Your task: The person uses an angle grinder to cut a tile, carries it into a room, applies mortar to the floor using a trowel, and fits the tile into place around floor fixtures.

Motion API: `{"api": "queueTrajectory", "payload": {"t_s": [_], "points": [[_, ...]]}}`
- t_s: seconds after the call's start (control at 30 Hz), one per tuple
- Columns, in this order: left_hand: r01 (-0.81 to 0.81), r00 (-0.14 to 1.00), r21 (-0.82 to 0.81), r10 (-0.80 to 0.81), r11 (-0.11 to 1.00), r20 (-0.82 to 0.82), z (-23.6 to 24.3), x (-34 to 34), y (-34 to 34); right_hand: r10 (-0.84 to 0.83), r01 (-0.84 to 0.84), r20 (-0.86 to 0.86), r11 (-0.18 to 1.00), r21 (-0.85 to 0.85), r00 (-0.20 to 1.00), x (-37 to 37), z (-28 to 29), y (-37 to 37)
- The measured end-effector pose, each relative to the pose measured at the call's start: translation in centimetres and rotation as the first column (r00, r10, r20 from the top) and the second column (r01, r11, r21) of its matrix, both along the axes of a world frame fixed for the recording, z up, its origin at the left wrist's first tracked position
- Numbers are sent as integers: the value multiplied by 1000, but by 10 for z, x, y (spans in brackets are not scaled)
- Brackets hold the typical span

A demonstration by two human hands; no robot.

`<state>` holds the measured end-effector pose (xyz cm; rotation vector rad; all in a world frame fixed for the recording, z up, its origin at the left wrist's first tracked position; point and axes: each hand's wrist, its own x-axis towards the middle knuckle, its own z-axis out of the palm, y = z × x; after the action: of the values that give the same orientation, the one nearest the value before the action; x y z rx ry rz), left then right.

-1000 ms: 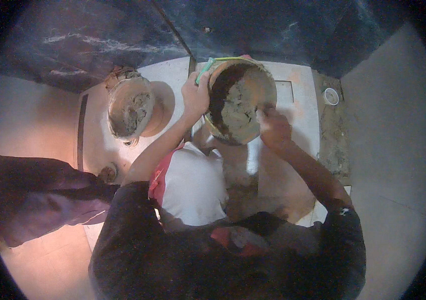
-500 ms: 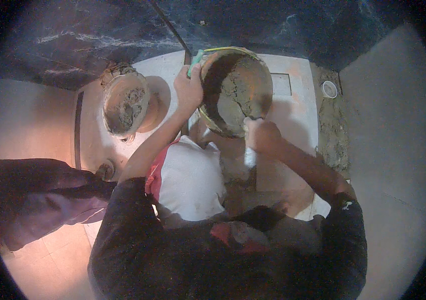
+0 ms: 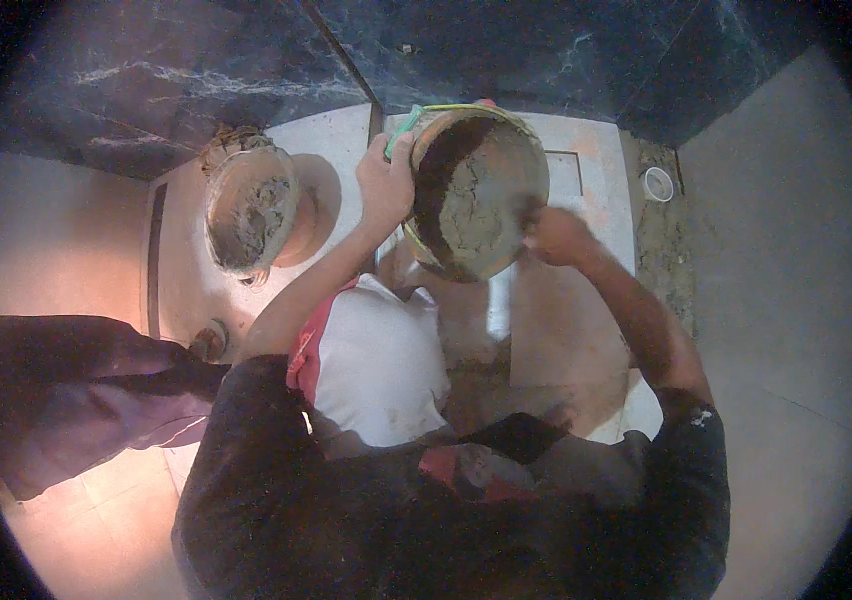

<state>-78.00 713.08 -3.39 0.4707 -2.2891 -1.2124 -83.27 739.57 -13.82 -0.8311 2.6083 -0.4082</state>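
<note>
A round bucket [image 3: 491,190] with a yellow-edged rim stands tilted in front of me, holding grey-brown, cracked wet mortar [image 3: 474,205]. My left hand [image 3: 386,180] is closed at its left rim, with a green strip [image 3: 404,130] by the fingers; whether that strip belongs to the bucket cannot be made out. Over the right rim is my right hand [image 3: 558,236], its fingers curled and slightly blurred. A dark shape shows at the fingertips against the mortar, too smeared to name.
Another bucket [image 3: 251,215] with mortar residue stands at left. A white ring-shaped cup [image 3: 658,184] lies on the rough strip at right. Dark marble wall [image 3: 506,50] rises beyond. Another person's dark-clothed leg [image 3: 96,390] is at lower left. Light panels [image 3: 586,300] lie beneath the bucket.
My right hand has moved right and a little up, from the bucket's lower right rim. The bucket has shifted slightly right, and my left hand with it.
</note>
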Motion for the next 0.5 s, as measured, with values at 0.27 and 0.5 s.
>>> {"api": "queueTrajectory", "payload": {"t_s": [0.27,0.5], "points": [[18,996,-34,-20,999,-83,-18,0,-11,412,-287,174,826,-485,894,32,-29,-10],[54,998,-44,-55,998,-27,-11,-2,-13,534,-695,-482,671,-258,694,43,-45,-14]]}}
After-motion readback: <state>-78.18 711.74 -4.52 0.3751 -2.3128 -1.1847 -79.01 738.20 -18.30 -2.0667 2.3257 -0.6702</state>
